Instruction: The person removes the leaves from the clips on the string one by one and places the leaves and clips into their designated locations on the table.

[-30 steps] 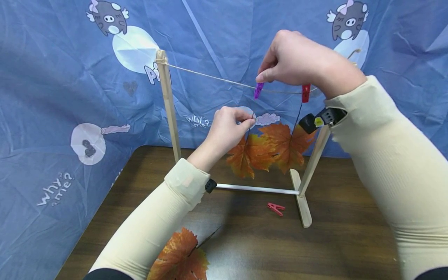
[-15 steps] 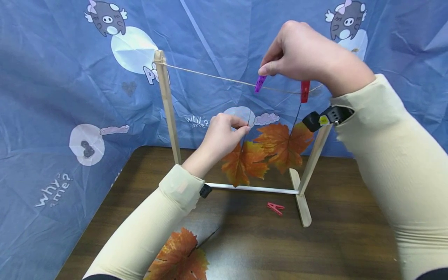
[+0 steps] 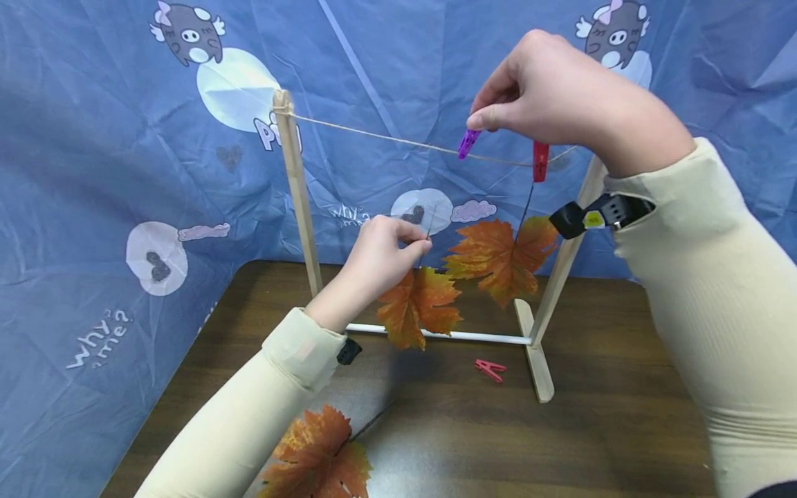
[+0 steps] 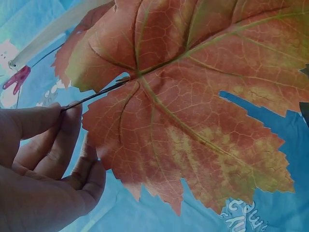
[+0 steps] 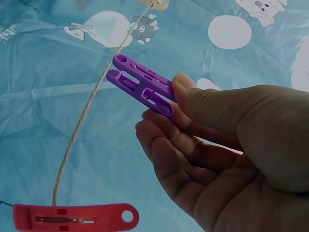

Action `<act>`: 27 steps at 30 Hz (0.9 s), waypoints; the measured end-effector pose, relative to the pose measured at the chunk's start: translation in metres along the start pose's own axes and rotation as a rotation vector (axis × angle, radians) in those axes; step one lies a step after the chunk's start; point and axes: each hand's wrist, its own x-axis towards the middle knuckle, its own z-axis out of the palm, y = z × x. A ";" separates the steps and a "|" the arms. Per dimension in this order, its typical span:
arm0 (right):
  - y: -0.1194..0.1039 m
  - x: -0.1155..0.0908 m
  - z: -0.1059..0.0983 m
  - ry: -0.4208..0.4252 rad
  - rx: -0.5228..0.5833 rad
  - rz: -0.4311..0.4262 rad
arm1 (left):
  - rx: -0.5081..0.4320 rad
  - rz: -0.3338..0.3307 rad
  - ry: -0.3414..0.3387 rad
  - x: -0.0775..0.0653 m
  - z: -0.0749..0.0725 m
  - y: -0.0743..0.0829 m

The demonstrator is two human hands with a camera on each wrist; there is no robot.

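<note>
My left hand (image 3: 386, 256) pinches the dark stem of an orange artificial maple leaf (image 3: 416, 304), which hangs below the fingertips in front of the white rod. The left wrist view shows the stem between thumb and fingers, the leaf (image 4: 193, 101) spread out beyond. Higher up, my right hand (image 3: 563, 97) holds a purple clothespin (image 5: 142, 86) between thumb and fingers. Its tip is right at the string (image 3: 373, 137) in the head view. A red clothespin (image 3: 540, 162) sits on the string to the right, with a second maple leaf (image 3: 507, 259) hanging from it by its stem.
The string runs between two wooden posts (image 3: 297, 187) joined low down by a white rod (image 3: 479, 337). On the brown table (image 3: 598, 415) lie a pink-red clothespin (image 3: 490, 370) and another maple leaf (image 3: 320, 456). A blue printed cloth (image 3: 386, 62) covers the background.
My left hand has moved down and to the left, taking its leaf away from the hanging one. My right hand has shifted slightly up and right with the purple clothespin.
</note>
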 end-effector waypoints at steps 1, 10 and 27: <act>0.001 -0.001 0.000 0.001 0.005 0.001 | 0.004 -0.003 -0.002 -0.001 0.000 0.000; 0.006 -0.011 0.000 0.020 0.081 0.031 | 0.012 -0.018 -0.031 -0.011 -0.004 -0.004; 0.008 -0.034 0.010 0.023 0.190 -0.023 | 0.074 -0.026 -0.085 -0.021 -0.011 -0.012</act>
